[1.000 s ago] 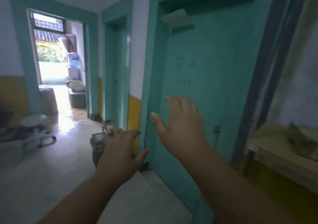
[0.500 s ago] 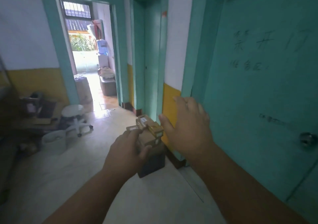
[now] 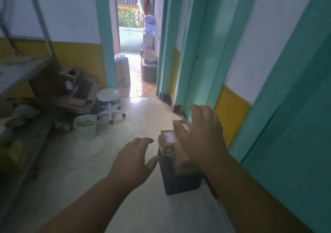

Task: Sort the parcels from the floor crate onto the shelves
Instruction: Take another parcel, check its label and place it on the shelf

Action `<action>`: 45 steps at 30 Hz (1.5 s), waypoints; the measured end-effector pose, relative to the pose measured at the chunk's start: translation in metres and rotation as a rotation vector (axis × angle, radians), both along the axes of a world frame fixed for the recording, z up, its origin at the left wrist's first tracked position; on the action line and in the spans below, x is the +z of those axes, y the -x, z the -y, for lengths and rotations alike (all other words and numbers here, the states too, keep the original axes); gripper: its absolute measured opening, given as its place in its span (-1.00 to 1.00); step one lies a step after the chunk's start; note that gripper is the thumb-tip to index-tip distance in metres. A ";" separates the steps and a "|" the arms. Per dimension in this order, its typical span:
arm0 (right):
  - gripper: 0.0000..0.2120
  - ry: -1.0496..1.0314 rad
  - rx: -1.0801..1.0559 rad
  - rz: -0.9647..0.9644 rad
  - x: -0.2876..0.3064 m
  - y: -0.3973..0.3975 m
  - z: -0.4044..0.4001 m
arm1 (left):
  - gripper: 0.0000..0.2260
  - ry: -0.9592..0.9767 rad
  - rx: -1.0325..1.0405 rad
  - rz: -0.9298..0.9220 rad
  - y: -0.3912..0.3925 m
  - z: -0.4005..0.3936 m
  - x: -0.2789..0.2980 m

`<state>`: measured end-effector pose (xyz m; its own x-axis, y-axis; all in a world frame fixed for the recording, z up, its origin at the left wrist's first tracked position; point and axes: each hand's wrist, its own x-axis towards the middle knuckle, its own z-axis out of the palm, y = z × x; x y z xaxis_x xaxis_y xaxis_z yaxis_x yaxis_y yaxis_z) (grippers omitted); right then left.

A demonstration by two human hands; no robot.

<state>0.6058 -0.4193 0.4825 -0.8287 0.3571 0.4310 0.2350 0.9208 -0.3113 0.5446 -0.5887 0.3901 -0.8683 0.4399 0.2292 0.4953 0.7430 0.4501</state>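
Head view, left to right. Shelf unit (image 3: 16,71) runs along the left wall, blurred, contents not readable. Past it in the far left corner of the floor: loose cardboard boxes (image 3: 77,87), a white stool (image 3: 108,103) on casters, a pale bucket (image 3: 85,127) just in front of the stool.

Left hand (image 3: 133,163) is out over bare floor tiles (image 3: 75,182), palm down, fingers (image 3: 143,141) extended and slightly spread, thumb out toward the crate. Released, holding nothing, touching nothing visible.

Dark floor crate (image 3: 180,182) stands on the floor close to the right wall, below the yellow wall panel (image 3: 231,114). Brown parcels (image 3: 167,140) with white labels are stacked in it and rise above its rim.

Right hand (image 3: 202,134) is above the parcels, palm down, fingers (image 3: 196,109) relaxed and loosely bent, spread. It overlaps the top of the stack in view; cannot tell whether it touches a parcel. No grasp visible.

Teal door (image 3: 295,134) fills the right edge. Open doorway (image 3: 133,41) at the back is bright, with a water dispenser (image 3: 149,24) beyond.
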 end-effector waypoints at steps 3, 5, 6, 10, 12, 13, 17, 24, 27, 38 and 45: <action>-0.41 0.034 -0.020 -0.008 -0.009 0.069 -0.015 | -0.50 0.002 -0.057 -0.005 0.077 -0.019 -0.004; -0.41 0.053 -0.058 0.016 -0.010 0.106 -0.031 | -0.52 0.014 -0.110 0.004 0.121 -0.038 0.000; -0.41 0.054 -0.085 0.030 -0.010 0.122 -0.042 | -0.52 0.032 -0.142 0.012 0.141 -0.049 0.003; -0.41 0.065 -0.192 0.042 -0.015 0.175 -0.087 | -0.52 0.099 -0.274 0.063 0.216 -0.102 0.005; -0.44 0.077 -0.231 0.023 -0.026 0.200 -0.112 | -0.51 0.133 -0.320 0.091 0.253 -0.132 -0.007; -0.45 0.082 -0.252 0.017 -0.033 0.213 -0.124 | -0.51 0.142 -0.333 0.111 0.272 -0.146 -0.015; -0.46 0.111 -0.284 0.051 -0.063 0.282 -0.182 | -0.48 0.171 -0.372 0.154 0.343 -0.205 -0.041; -0.43 0.185 -0.313 0.222 -0.092 0.411 -0.245 | -0.50 0.241 -0.404 0.194 0.474 -0.255 -0.062; -0.44 0.163 -0.361 0.239 -0.108 0.459 -0.270 | -0.51 0.247 -0.466 0.233 0.529 -0.286 -0.086; -0.46 0.315 -0.806 0.333 -0.181 0.590 -0.305 | -0.62 0.424 -0.913 0.375 0.712 -0.432 -0.188; -0.45 0.443 -0.992 0.431 -0.245 0.605 -0.334 | -0.74 0.504 -0.943 0.515 0.725 -0.495 -0.277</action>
<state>0.0004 -0.0852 0.2376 -0.1494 0.9785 -0.1423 0.9547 0.1053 -0.2782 -0.1802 -0.0938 0.1135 -0.0918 0.8958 -0.4348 0.7884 0.3321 0.5179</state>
